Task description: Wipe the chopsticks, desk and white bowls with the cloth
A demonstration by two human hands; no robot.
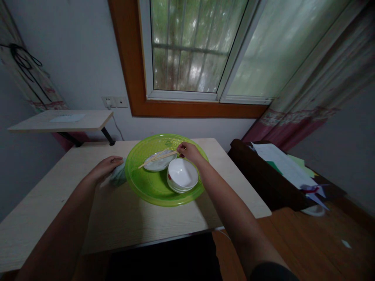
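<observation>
A large round green tray (137, 189) rests on the pale wooden table. In it, a stack of white bowls (183, 173) stands on the right, and a pale oval dish (158, 165) lies to its left. My right hand (189, 150) pinches the end of a pair of light chopsticks (156, 159), which lie slantwise across the dish. Left of the tray, my left hand (109, 166) grips a crumpled grey-green cloth (119, 174) against the tabletop, close to the tray's rim; part of the cloth is blurred.
A raised shelf (70, 120) with a paper on it stands at the table's back left. Behind the table are a wall socket (115, 102) and a barred window (193, 50). A dark brown piece of furniture (258, 175) holding papers (287, 168) stands at the right.
</observation>
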